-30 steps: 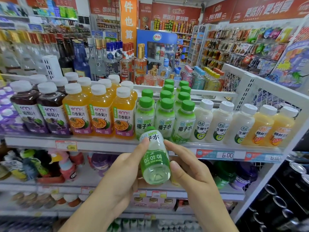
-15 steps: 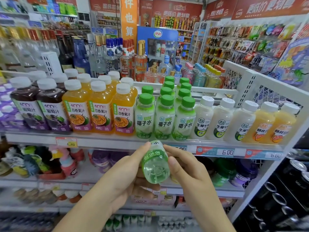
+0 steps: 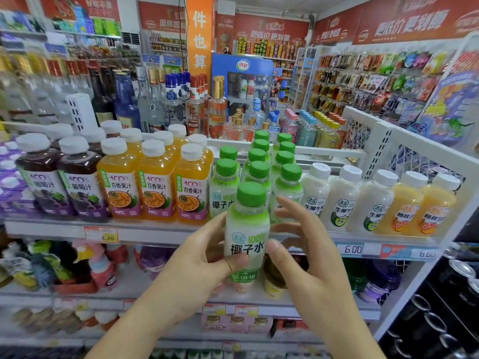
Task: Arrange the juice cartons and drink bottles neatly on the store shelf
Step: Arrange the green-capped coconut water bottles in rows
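Front and centre: bottle is held upright just ahead of the shelf lip, green cap up, label turned to the camera.
Left hand: fingers are curled round the bottle's lower half, and the thumb is pressed across the label.
Right hand: fingers are spread and loosely bent beside the bottle; the thumb tip is seen just at its right edge, though real contact cannot be told.
Grip risk: the bottle is carried by one hand alone, low on the body, so a tip forward is judged possible if the thumb slides on the smooth label.
Knock risk: the coconut rows are packed cap to cap right behind, so a push in too fast is judged likely to topple the front ones, domino style.
Neighbour risk: orange juice stands touching on the left and milky bottles close on the right, so a sideways swing could nudge either.
Edge: the shelf lip carries price tags and no rail is seen, so anything set too far forward could roll off.
Open room: a front slot in the middle green row appears to be hidden behind the held bottle; that cannot be confirmed.
Far side: white rack post and mesh close the right end, so no clearance is offered there.
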{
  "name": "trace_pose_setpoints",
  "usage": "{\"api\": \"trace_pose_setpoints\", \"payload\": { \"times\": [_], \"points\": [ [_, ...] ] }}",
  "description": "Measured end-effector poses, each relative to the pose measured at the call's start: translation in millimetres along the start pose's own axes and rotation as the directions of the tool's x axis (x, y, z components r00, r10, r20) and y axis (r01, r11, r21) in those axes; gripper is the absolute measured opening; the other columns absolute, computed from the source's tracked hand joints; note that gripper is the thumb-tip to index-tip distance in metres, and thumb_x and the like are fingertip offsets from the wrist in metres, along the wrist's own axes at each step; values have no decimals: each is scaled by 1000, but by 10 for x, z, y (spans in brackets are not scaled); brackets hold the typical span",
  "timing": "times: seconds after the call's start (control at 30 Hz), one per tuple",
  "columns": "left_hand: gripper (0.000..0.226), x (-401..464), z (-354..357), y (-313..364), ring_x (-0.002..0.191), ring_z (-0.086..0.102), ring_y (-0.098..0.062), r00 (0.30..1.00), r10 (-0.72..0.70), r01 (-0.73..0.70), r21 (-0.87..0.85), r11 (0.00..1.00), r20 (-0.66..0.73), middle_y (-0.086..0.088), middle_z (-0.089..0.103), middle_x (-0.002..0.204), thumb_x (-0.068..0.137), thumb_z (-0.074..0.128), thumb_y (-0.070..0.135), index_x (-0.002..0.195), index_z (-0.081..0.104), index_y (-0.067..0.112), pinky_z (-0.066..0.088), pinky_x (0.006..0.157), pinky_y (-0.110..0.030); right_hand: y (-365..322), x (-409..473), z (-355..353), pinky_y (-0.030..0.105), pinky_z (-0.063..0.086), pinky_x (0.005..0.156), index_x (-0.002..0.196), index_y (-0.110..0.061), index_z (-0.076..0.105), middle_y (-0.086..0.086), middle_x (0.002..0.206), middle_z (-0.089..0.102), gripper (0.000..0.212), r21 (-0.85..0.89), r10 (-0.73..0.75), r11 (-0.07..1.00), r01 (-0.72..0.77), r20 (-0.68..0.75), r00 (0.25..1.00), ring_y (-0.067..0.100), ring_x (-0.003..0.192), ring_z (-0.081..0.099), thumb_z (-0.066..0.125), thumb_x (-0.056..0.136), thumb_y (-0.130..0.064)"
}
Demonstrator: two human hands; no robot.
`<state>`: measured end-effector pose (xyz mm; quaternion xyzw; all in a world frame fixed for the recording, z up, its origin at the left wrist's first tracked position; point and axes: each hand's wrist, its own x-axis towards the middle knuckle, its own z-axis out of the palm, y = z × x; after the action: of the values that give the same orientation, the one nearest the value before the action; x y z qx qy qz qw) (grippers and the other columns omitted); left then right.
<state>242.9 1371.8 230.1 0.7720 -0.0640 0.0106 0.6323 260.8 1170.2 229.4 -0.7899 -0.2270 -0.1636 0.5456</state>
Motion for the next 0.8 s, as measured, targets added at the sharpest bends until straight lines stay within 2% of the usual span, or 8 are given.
{"api": "trace_pose_setpoints", "payload": {
  "times": [0.07, 0.17, 0.3, 0.37, 0.43, 0.57, 0.67, 0.8],
  "points": [
    [72, 42, -36, 39, 132, 60, -2, 998, 69, -69, 98, 993, -2, 23, 67, 138, 91, 80, 22, 150, 48, 50, 49, 111, -40, -109, 168, -50, 23, 50, 96, 154, -43, 47, -19, 138, 59, 55, -97, -91, 991, 92, 14, 996, 13, 121, 62, 66, 103, -32],
    [77, 112, -110, 99, 137, 52, 6, 989, 145, -144, 214, 966, 11, 34, 61, 140, 93, 81, 23, 149, 43, 60, 47, 113, -39, -248, 449, -113, 15, 44, 87, 150, -38, 55, -15, 132, 62, 50, -196, -196, 958, 209, 87, 977, 12, 114, 60, 64, 101, -34],
    [80, 229, -228, 201, 132, 51, 14, 975, 220, -210, 277, 938, -6, 41, 58, 138, 88, 82, 36, 151, 40, 60, 51, 109, -27, -354, 738, -184, 20, 48, 82, 130, -32, 69, -20, 118, 69, 37, -208, -234, 943, 259, 137, 962, 12, 108, 64, 77, 96, -20],
    [83, 299, -309, 274, 124, 51, 22, 965, 260, -238, 338, 910, -20, 46, 57, 132, 80, 83, 51, 150, 39, 63, 50, 99, -10, -396, 873, -204, 25, 54, 84, 123, -31, 72, -20, 112, 71, 39, -160, -222, 958, 239, 114, 968, 12, 107, 68, 80, 92, -9],
    [92, 374, -424, 360, 122, 46, 26, 953, 300, -249, 450, 858, -46, 47, 55, 131, 70, 78, 73, 150, 35, 64, 44, 90, -4, -449, 1034, -225, 28, 57, 85, 122, -28, 73, -16, 110, 73, 36, -112, -235, 964, 243, 78, 969, 15, 104, 71, 77, 92, -8],
    [78, 549, -751, 505, 130, 41, 19, 881, 464, -302, 646, 701, -90, 39, 49, 140, 80, 60, 87, 149, 42, 53, 35, 104, -15, -578, 1424, -345, 41, 59, 85, 122, -19, 71, -1, 109, 75, 31, -95, -306, 949, 301, -35, 952, 20, 101, 71, 69, 91, -13],
    [70, 825, -1007, 492, 142, 42, -3, 855, 518, -276, 812, 514, -38, 24, 49, 150, 92, 46, 80, 150, 47, 41, 29, 119, -35, -635, 1818, -328, 43, 58, 88, 122, -19, 70, -2, 109, 73, 30, -168, -336, 934, 316, -107, 936, 20, 101, 69, 70, 92, -14],
    [72, 1115, -1120, 326, 152, 29, -9, 904, 424, -243, 884, 401, 56, 16, 41, 162, 99, 29, 78, 158, 40, 38, 4, 122, -30, -526, 2382, -78, 41, 59, 87, 117, -24, 70, -16, 101, 69, 28, -254, -280, 935, 248, -100, 955, 11, 92, 67, 78, 93, -12]
  ]
}}
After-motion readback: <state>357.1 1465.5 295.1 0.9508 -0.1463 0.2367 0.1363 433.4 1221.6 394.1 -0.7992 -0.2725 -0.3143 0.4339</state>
